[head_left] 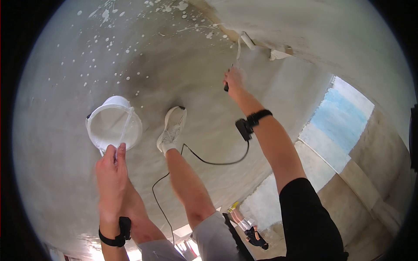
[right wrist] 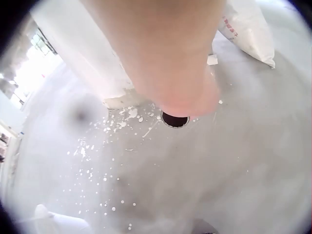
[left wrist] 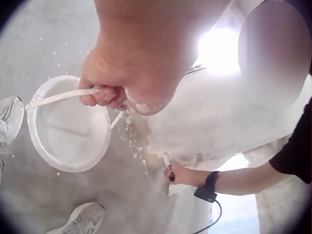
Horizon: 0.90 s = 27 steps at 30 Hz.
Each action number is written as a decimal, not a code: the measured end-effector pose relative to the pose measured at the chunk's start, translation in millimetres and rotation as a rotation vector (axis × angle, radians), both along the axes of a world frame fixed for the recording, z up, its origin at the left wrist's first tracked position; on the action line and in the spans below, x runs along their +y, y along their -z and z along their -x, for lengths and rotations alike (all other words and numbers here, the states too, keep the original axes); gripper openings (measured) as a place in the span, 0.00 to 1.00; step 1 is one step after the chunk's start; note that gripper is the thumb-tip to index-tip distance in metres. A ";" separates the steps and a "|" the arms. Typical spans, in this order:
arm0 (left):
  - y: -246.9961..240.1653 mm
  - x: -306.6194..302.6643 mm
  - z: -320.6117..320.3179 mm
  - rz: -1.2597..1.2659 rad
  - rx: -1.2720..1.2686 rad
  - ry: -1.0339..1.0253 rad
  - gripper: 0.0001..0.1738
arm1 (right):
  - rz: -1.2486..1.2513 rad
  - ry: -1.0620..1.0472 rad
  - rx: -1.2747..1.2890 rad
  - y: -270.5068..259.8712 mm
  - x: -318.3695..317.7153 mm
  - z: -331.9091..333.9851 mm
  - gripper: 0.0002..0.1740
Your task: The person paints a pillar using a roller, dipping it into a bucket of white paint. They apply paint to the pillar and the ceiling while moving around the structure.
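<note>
My left hand grips the handle of a white bucket that hangs below and beyond it, with whitish content inside. In the left wrist view, curled fingers of this hand hold the same handle above the bucket. My right hand, arm stretched out, is curled round the black handle of a paint roller, whose white sleeve is at the foot of a pale wall. The right wrist view shows the hand and the dark handle end; the sleeve is hidden.
White splashes dot the grey floor. A white bag lies near the wall. A black cable runs from the right wrist past my leg and shoe. Another person stands farther off, by a partly painted wall.
</note>
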<state>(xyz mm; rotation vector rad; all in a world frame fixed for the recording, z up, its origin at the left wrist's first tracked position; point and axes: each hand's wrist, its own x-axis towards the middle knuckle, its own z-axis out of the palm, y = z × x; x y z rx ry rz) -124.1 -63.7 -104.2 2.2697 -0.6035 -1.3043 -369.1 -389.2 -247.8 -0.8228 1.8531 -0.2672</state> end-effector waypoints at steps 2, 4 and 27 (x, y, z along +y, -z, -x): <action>9.6 4.7 2.6 0.005 -0.015 0.010 0.22 | 0.010 0.020 0.003 38.3 -6.1 -8.2 0.21; 13.8 6.1 2.3 0.013 -0.020 0.028 0.22 | -0.022 -0.119 0.113 61.8 -11.0 -8.6 0.16; -3.2 -0.4 -0.1 -0.013 0.002 -0.021 0.21 | -0.058 -0.105 0.187 -125.0 -19.8 44.0 0.27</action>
